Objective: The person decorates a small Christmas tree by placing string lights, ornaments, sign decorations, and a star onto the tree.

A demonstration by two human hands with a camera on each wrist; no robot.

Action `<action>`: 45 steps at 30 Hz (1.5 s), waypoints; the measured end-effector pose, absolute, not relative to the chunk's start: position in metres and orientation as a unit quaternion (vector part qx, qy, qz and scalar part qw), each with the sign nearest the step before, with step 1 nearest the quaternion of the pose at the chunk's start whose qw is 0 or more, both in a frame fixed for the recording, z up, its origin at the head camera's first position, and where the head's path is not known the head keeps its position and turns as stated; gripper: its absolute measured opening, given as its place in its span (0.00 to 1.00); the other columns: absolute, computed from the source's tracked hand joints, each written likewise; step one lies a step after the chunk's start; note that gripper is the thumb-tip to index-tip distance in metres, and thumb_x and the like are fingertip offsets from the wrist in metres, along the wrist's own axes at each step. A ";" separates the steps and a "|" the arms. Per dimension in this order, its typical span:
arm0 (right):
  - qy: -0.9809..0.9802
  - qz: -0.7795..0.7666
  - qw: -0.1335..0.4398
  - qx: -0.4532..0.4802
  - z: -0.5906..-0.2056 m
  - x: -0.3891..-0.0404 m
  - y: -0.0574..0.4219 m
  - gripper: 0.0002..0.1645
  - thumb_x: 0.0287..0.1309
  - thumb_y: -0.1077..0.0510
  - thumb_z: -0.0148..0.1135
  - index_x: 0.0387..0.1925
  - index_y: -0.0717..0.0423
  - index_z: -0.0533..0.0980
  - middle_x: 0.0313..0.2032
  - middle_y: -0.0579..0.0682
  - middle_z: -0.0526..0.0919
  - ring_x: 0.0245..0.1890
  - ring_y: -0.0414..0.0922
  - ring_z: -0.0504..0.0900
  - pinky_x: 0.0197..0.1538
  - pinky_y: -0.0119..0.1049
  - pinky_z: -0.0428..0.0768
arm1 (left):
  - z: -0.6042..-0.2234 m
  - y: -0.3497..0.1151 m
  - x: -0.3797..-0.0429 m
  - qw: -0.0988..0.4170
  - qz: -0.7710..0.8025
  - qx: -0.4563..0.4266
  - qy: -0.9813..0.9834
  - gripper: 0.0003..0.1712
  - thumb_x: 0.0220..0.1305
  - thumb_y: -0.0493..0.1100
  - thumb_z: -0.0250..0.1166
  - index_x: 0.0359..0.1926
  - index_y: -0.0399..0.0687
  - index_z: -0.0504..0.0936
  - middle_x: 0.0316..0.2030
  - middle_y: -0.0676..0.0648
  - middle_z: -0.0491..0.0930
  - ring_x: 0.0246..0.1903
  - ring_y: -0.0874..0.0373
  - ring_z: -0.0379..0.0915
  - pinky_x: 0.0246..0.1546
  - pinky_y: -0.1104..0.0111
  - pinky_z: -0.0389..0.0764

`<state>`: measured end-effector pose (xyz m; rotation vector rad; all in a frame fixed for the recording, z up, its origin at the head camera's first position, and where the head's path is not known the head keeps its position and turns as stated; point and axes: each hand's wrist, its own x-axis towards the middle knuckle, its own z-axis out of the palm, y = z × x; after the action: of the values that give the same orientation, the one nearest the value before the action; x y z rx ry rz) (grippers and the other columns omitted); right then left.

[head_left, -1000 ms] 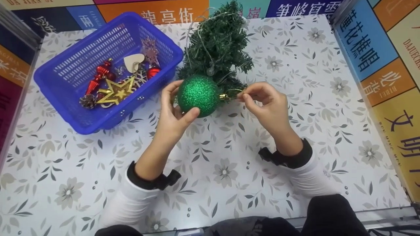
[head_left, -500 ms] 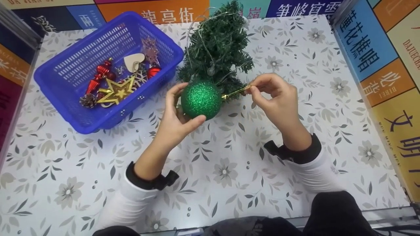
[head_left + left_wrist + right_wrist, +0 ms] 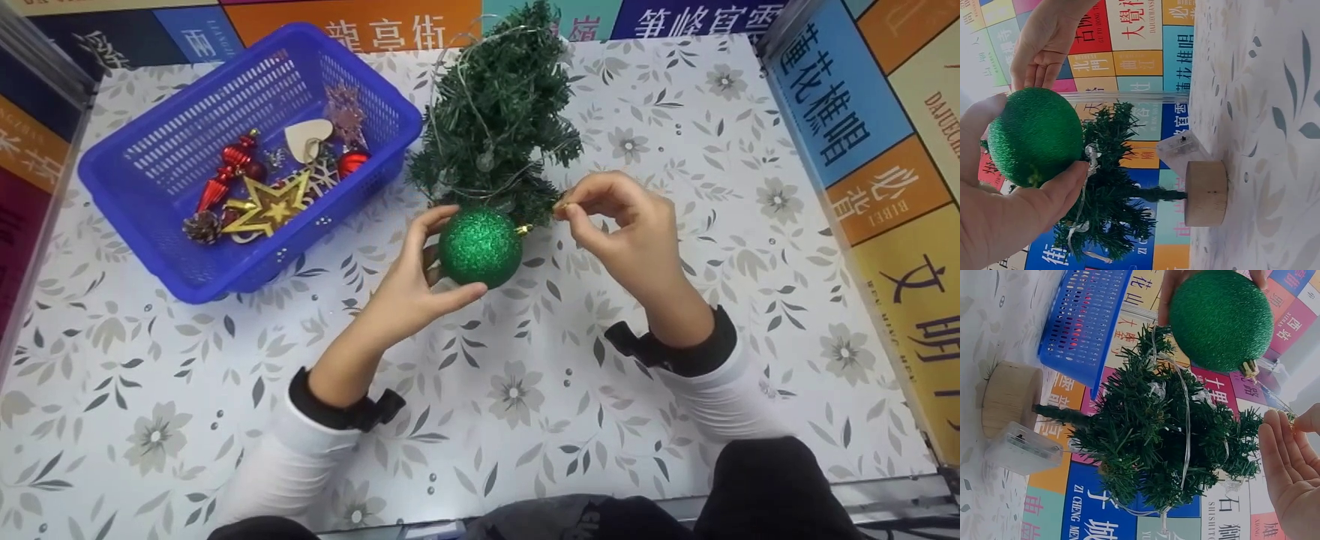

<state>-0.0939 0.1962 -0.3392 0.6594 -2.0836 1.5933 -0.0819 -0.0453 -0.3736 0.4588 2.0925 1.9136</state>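
A glittery green Christmas ball (image 3: 481, 247) is held in the left hand (image 3: 416, 281), its fingers and thumb curled round the sides. The ball's gold cap (image 3: 1249, 370) points toward the right hand (image 3: 626, 236). Between thumb and forefinger, the right hand pinches the ball's thin gold hanging string (image 3: 1275, 398). Just behind the ball stands a small artificial Christmas tree (image 3: 502, 112), wound with a clear light wire (image 3: 1187, 416). Its round wooden base (image 3: 1206, 194) shows in both wrist views.
A blue plastic basket (image 3: 247, 274) stands at the left, holding a gold star (image 3: 274, 204), a wooden heart (image 3: 308, 139), a pine cone (image 3: 202, 227) and red ornaments (image 3: 217, 189). A clear battery box (image 3: 1024, 449) lies beside the tree's base. Printed panels (image 3: 825, 97) border the table.
The left hand has carried the green ball to the right and toward the person. The right hand drew the string out rightward, then came slightly back left, still pinching it.
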 end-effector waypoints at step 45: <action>-0.827 0.441 0.183 0.298 -0.346 -0.083 0.201 0.04 0.53 0.71 0.65 0.32 0.64 0.79 0.30 0.54 0.85 0.31 0.42 0.84 0.43 0.23 0.81 | -0.344 0.003 -0.078 -0.025 0.471 0.233 0.850 0.13 0.61 0.46 0.68 0.45 0.46 0.84 0.42 0.49 0.84 0.39 0.60 0.80 0.42 0.77 0.80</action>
<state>-0.0833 0.2008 -0.3457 0.8397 -2.3326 1.2448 -0.0783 0.0030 -0.3439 0.7435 2.7143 1.5052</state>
